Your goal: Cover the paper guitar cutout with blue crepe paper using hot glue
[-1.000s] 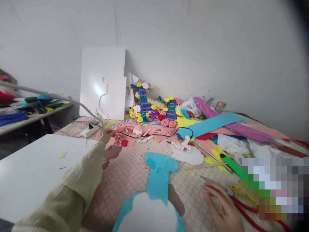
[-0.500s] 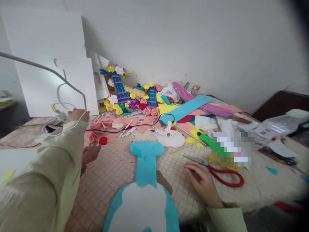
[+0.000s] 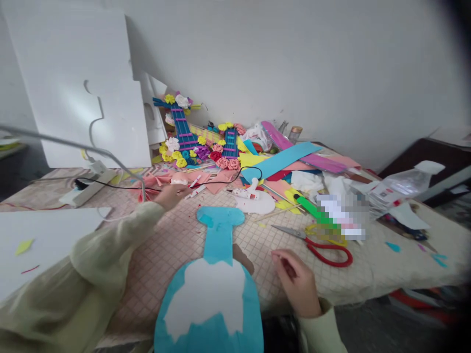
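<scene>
My left hand (image 3: 172, 195) reaches over the table beside two white markers (image 3: 196, 191), its fingers stretched out to the right. I see nothing held in it. The white glue gun (image 3: 250, 192) lies farther right on a white paper piece. My right hand (image 3: 296, 282) rests on the table at the right with curled fingers, and nothing shows in them. Just beyond it lie red-handled scissors (image 3: 327, 249), blades apart. Between my hands is a guitar-shaped cutout (image 3: 219, 240), covered in blue paper with a bare white patch on its body.
A white power strip (image 3: 86, 189) with plugs sits at the left, behind a white board (image 3: 40, 233). A grey cord (image 3: 110, 154) hangs across the left side. Paper-flower guitars (image 3: 184, 130), blue paper (image 3: 283, 159) and a green cutter (image 3: 312, 211) crowd the back.
My left hand has left the power strip and moved right, towards the markers. My right hand keeps its curled pose near the scissors. The view has shifted slightly.
</scene>
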Tool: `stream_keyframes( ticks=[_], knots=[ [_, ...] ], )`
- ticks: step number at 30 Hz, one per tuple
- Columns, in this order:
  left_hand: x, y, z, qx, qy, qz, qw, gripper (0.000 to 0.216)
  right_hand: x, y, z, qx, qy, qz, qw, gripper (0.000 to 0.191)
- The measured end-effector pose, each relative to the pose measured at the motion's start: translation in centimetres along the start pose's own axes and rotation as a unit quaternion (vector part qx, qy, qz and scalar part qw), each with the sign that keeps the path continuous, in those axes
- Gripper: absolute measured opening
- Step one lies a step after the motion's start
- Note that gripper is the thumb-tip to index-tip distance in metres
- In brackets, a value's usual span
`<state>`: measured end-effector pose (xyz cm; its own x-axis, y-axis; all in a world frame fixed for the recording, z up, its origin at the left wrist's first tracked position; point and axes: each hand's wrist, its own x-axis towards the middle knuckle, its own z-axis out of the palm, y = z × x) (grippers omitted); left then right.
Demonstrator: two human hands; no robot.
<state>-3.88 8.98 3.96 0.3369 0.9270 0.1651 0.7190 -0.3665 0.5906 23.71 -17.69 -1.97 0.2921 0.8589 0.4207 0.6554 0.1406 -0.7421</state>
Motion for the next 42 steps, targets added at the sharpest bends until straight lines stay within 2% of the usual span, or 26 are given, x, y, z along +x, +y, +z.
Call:
stream_keyframes(
  ticks=[2, 3, 7, 8, 13, 17, 18, 20, 23, 28, 35, 39, 42],
  knots=[
    [-1.2, 1.7, 2.9, 0.021, -0.089, 0.066, 0.994, 0.031, -2.2, -0.8, 0.1, -0.001, -0.055, 0.024, 0.998, 0.019],
    [-1.8, 2.5, 4.1, 0.034, -0.115, 0.088, 0.989, 0.035, -3.3, -1.0, 0.2, -0.008, -0.09, 0.036, 0.995, 0.023],
    [-3.4, 4.5, 6.8, 0.085, -0.17, 0.119, 0.975, 0.05, -7.4, -1.3, 0.9, -0.013, -0.22, 0.101, 0.97, 0.041],
    [-3.6, 4.7, 7.0, 0.097, -0.172, 0.114, 0.974, 0.054, -8.2, -1.3, 1.2, -0.001, -0.23, 0.124, 0.965, 0.044],
    [-3.9, 5.3, 7.7, 0.134, -0.156, 0.065, 0.976, 0.054, -10.4, -2.2, 2.8, 0.134, -0.178, 0.255, 0.941, 0.051],
    [-4.1, 5.5, 8.0, 0.154, -0.136, 0.033, 0.978, 0.06, -8.9, -3.1, 2.7, 0.291, -0.259, 0.249, 0.886, 0.046],
    [-4.2, 5.5, 7.9, 0.157, -0.131, 0.027, 0.978, 0.062, -8.1, -3.2, 2.4, 0.319, -0.264, 0.253, 0.874, 0.045],
    [-4.3, 5.4, 7.1, 0.161, -0.117, 0.02, 0.98, 0.066, -6.5, -3.2, 1.4, 0.343, -0.232, 0.276, 0.868, 0.041],
    [-4.4, 5.3, 5.3, 0.155, -0.09, 0.024, 0.984, 0.068, -4.1, -2.9, -0.1, 0.32, -0.171, 0.282, 0.888, 0.036],
    [-3.7, 4.9, 2.9, 0.113, -0.095, -0.018, 0.989, 0.067, -0.9, -2.0, -1.1, 0.292, -0.193, 0.236, 0.906, 0.036],
    [-1.9, 5.0, 3.1, 0.101, -0.034, -0.024, 0.994, 0.074, 1.1, -1.8, -0.1, 0.259, -0.227, 0.189, 0.92, 0.039],
    [-1.1, 5.3, 2.8, 0.08, 0.012, 0.0, 0.997, 0.071, 1.0, -1.8, 0.3, 0.255, -0.165, 0.209, 0.93, 0.042],
    [-0.9, 4.4, 2.1, -0.005, 0.095, 0.043, 0.995, 0.062, 1.3, -1.7, 0.7, 0.27, -0.131, 0.228, 0.926, 0.043]
  ],
)
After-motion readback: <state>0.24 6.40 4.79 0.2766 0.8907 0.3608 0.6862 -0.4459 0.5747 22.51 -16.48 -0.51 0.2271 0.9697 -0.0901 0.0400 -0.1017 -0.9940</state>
